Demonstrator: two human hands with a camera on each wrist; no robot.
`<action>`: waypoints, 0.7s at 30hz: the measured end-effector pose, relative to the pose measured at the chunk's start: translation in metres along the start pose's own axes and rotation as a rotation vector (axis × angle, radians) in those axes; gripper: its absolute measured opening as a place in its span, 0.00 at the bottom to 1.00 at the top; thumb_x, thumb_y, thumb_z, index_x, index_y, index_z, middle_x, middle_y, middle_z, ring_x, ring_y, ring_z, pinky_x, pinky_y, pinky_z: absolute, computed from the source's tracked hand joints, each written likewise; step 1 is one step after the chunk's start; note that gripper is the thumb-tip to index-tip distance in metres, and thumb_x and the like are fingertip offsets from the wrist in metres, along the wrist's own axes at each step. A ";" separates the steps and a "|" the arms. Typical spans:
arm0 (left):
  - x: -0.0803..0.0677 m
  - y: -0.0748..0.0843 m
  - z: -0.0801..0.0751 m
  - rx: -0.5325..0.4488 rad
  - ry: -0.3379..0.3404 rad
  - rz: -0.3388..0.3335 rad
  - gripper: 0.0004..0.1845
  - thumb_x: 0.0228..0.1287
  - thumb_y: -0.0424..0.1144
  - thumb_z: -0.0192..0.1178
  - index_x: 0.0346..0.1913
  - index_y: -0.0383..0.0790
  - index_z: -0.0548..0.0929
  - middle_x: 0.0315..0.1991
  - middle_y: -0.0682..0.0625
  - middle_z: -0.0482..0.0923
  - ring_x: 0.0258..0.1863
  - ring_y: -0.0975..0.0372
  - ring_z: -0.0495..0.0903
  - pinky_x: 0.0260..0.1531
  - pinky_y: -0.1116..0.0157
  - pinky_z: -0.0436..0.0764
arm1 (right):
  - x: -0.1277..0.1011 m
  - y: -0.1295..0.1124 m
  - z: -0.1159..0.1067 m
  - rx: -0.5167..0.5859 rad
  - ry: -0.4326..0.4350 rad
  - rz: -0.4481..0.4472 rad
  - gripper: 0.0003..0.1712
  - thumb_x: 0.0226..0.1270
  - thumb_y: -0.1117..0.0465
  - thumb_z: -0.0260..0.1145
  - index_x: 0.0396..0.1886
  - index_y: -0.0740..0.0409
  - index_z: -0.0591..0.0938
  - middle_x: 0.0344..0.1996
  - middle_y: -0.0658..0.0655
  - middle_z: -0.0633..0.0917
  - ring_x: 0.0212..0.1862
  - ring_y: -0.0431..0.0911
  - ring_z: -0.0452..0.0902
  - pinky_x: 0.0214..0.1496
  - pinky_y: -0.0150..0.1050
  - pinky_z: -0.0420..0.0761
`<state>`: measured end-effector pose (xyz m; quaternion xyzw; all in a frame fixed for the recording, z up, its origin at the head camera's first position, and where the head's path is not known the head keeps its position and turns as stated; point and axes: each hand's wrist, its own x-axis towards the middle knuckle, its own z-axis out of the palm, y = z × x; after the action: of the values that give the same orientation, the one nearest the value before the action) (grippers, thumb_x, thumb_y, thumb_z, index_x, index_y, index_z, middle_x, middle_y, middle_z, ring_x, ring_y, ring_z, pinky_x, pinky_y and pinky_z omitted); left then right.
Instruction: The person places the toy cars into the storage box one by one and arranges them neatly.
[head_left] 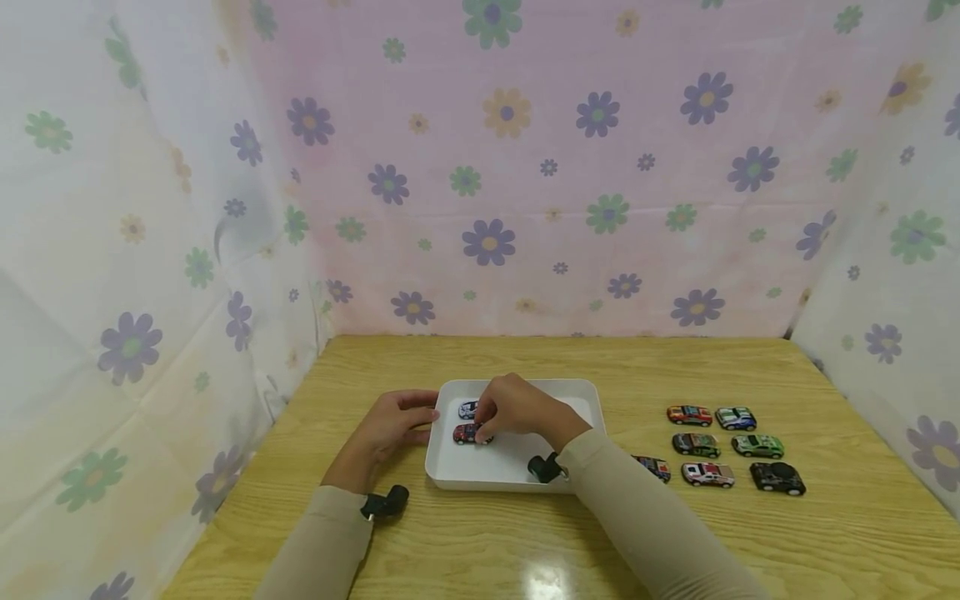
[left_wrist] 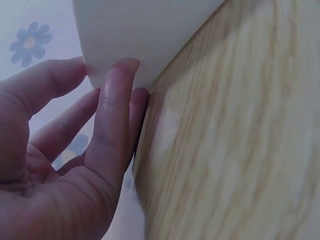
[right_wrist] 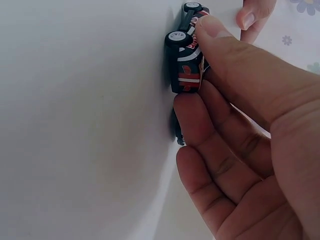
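Note:
My right hand (head_left: 521, 406) reaches over the white tray (head_left: 517, 473) and pinches a toy car (head_left: 465, 433) with dark, red and white markings. In the right wrist view the thumb lies along the upper side of this toy car (right_wrist: 189, 65), its wheels facing the tray floor. Just behind it in the tray is a white and blue toy car (head_left: 467, 409), partly covered by the hand. At the tray's left side, my left hand (head_left: 390, 425) touches the outer wall with its fingertips, and the left wrist view shows them against the tray wall (left_wrist: 135, 35).
Right of the tray, several toy cars stand in loose rows, among them a red-orange one (head_left: 689, 415), a green one (head_left: 757, 446) and a black one (head_left: 777, 478). My right sleeve partly covers another toy car (head_left: 654, 468). Flowered cloth (head_left: 555, 292) encloses the wooden table (head_left: 465, 542).

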<state>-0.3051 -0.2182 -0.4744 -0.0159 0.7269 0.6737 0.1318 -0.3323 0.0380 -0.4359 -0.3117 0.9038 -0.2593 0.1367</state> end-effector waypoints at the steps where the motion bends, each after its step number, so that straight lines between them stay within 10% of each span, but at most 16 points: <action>1: 0.000 0.000 0.000 -0.001 0.001 0.000 0.24 0.67 0.30 0.68 0.65 0.34 0.81 0.64 0.38 0.80 0.51 0.53 0.87 0.47 0.57 0.90 | 0.000 0.001 -0.001 -0.001 0.001 -0.002 0.08 0.55 0.51 0.84 0.33 0.45 0.93 0.26 0.40 0.87 0.32 0.38 0.80 0.39 0.31 0.82; 21: 0.005 -0.003 0.004 0.009 0.071 0.013 0.21 0.67 0.31 0.68 0.63 0.37 0.83 0.62 0.39 0.81 0.50 0.54 0.87 0.46 0.57 0.90 | -0.035 0.012 -0.040 -0.007 0.033 -0.029 0.14 0.60 0.52 0.81 0.43 0.51 0.93 0.33 0.41 0.88 0.37 0.38 0.82 0.44 0.35 0.85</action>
<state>-0.3085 -0.2134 -0.4789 -0.0346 0.7341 0.6705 0.1014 -0.3279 0.0838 -0.4066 -0.3211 0.9022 -0.2631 0.1170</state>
